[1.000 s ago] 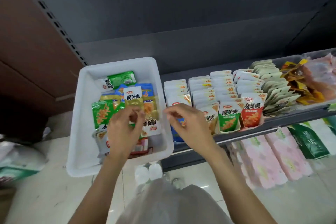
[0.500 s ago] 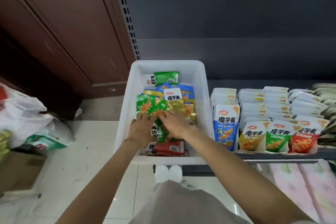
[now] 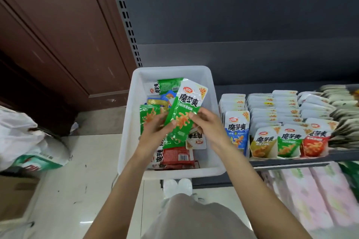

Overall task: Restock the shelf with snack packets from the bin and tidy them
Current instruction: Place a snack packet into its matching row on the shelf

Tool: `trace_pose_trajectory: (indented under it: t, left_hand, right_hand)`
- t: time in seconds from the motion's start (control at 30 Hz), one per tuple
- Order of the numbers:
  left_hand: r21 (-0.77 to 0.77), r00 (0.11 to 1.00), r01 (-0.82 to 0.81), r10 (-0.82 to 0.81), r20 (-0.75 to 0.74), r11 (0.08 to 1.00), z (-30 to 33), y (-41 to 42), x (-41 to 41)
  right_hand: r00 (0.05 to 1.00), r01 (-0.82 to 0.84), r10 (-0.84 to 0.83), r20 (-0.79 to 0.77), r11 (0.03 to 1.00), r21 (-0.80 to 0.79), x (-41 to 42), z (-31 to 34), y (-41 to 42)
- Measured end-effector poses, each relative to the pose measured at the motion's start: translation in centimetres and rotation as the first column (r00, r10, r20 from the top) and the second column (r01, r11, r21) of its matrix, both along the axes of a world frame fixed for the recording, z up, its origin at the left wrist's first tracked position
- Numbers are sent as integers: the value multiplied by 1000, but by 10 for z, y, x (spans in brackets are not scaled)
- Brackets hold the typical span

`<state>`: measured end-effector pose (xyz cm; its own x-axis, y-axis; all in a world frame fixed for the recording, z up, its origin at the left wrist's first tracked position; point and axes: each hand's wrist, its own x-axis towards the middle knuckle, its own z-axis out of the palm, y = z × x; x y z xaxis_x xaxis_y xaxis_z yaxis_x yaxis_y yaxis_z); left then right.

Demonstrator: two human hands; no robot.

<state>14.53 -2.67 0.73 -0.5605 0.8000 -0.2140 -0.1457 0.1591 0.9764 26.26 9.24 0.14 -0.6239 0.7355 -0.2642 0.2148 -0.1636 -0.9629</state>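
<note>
A white plastic bin (image 3: 211, 91) stands at the shelf's left end with several loose snack packets in green, blue, yellow and red. Over the bin, my left hand (image 3: 155, 132) and my right hand (image 3: 208, 127) both hold a green and white snack packet (image 3: 185, 110), lifted upright with its label facing me. The left thumb lies on its lower front and the right fingers pinch its right edge. Another green packet (image 3: 148, 116) sits just left of it under my left fingers. The shelf (image 3: 291, 161) to the right carries rows of upright packets: blue, yellow, green and red fronts.
A brown wooden panel (image 3: 58, 35) stands left of the shelf's perforated upright (image 3: 124, 15). White bags (image 3: 25, 141) lie on the pale floor at left. Pink packs (image 3: 310, 200) fill the lower shelf at right. A row of beige packets (image 3: 342, 106) runs along the shelf's far right.
Both hands went down into the bin and have now lifted a green packet out of the pile, holding it upright. The view has swung left toward the bin.
</note>
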Motion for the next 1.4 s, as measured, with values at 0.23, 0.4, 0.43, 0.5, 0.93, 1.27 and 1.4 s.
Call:
trace_pose_trajectory:
  t: [0.23,0.4,0.43,0.5,0.93,1.27,1.4]
  left_hand:
    - [9,911,281,-264,-317,960,17,17,38]
    - [73,797,429,-339,-499,900,16,47,95]
    - [92,773,449,-334,-540,889,14,54,108]
    - [96,738,483,-346,-579,870,9,68,133]
    - [-460,79,411,-534,-842,787,-27,108,182]
    - [-438,103,421,-521,-847,794,-31,105,182]
    - [-227,225,430,-347,-910,874,-22,86,167]
  right_hand:
    - [960,220,-219,-175,975,-11,92,47,-1]
    - [852,476,-452,-265,879,31,165,58,-1]
    - [811,549,-514,-280,834,59,179,57,0]
    - [720,676,-623,-306,729,108,207,57,4]
    - [898,328,-431,91,792,515,248,-5,85]
    - [655,397,-716,244,600,695,226,-25,85]
    - [677,500,-736,29,489,715,215,-2,47]
